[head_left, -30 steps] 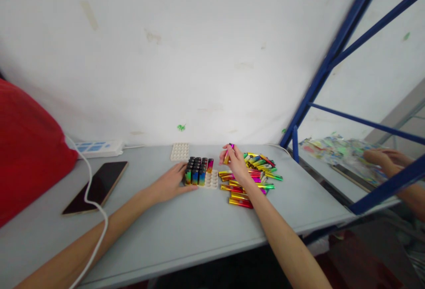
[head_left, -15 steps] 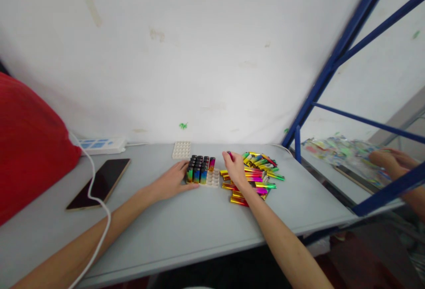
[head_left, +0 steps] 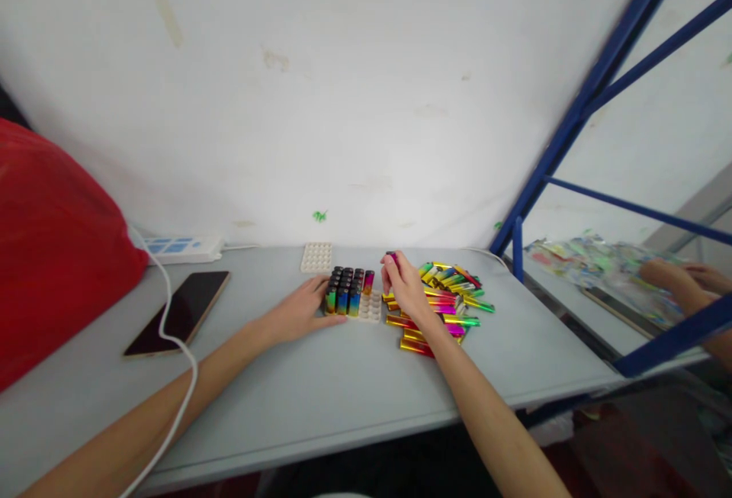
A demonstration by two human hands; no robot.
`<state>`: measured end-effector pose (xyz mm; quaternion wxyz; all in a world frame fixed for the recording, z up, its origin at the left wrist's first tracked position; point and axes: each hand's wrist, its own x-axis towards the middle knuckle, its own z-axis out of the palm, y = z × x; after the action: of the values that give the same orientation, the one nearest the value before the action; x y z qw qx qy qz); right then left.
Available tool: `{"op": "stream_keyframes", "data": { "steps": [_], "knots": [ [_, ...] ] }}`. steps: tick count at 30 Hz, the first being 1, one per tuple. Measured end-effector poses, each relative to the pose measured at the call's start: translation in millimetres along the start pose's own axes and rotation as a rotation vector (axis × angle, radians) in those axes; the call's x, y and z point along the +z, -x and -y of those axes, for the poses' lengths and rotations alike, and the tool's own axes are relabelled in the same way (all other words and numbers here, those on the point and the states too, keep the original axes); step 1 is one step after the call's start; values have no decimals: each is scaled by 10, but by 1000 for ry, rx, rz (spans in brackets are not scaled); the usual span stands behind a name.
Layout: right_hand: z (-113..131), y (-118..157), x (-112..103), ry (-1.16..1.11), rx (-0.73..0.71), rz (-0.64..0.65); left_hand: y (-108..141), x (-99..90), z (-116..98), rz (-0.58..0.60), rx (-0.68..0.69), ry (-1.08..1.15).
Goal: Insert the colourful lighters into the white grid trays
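Several shiny lighter-like tubes (head_left: 343, 301) with black ends stand upright in rows in a white dimpled tray (head_left: 370, 307). A pink-and-orange tube (head_left: 368, 282) stands in it behind bare hollows. My left hand (head_left: 306, 306) grips the tray's left side, thumb along the front and fingers at the back, partly hidden. Just right of the tray and above the table, my right hand (head_left: 403, 281) is closed on another tube (head_left: 393, 256); only its dark purple end shows. Beneath and beyond this hand lies a loose pile of metallic tubes (head_left: 443, 301) in gold, red, pink and green.
A second white tray (head_left: 316, 257) lies by the wall. On the left are a phone (head_left: 178, 313), a white cable (head_left: 181, 345), a power strip (head_left: 181, 249) and a red bag (head_left: 57, 254). Blue frame bars (head_left: 563, 139) rise right; beyond them another person's hands (head_left: 675, 277) touch plastic bags.
My right hand has turned slightly, its fingers now more visible around the tube. The whole view has shifted slightly. My left hand stays at the tray.
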<state>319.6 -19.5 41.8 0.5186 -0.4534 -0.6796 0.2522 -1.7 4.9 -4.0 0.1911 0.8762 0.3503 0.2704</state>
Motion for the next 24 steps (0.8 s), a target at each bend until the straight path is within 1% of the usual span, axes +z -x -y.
{"op": "stream_keyframes", "data": {
  "steps": [2, 5, 7, 13, 16, 19, 24],
  "knots": [
    [28, 4, -15, 10, -30, 16, -1, -3, -19, 6, 2, 3],
    [72, 16, -39, 122, -121, 14, -2, -3, -25, 6, 7, -5],
    [92, 28, -54, 182, -140, 69, 0, -3, -18, 2, 10, -13],
    [108, 51, -116, 269, -156, 265, 8, -9, -2, 2, 25, -4],
    [113, 50, -151, 287, -144, 300, 4, -6, -5, 11, 17, -11],
    [140, 54, -164, 253, -109, 288, 1, -4, -13, 13, 2, -8],
    [223, 82, -123, 201, -61, 303, 4, -16, -26, 20, 1, 8]
  ]
}}
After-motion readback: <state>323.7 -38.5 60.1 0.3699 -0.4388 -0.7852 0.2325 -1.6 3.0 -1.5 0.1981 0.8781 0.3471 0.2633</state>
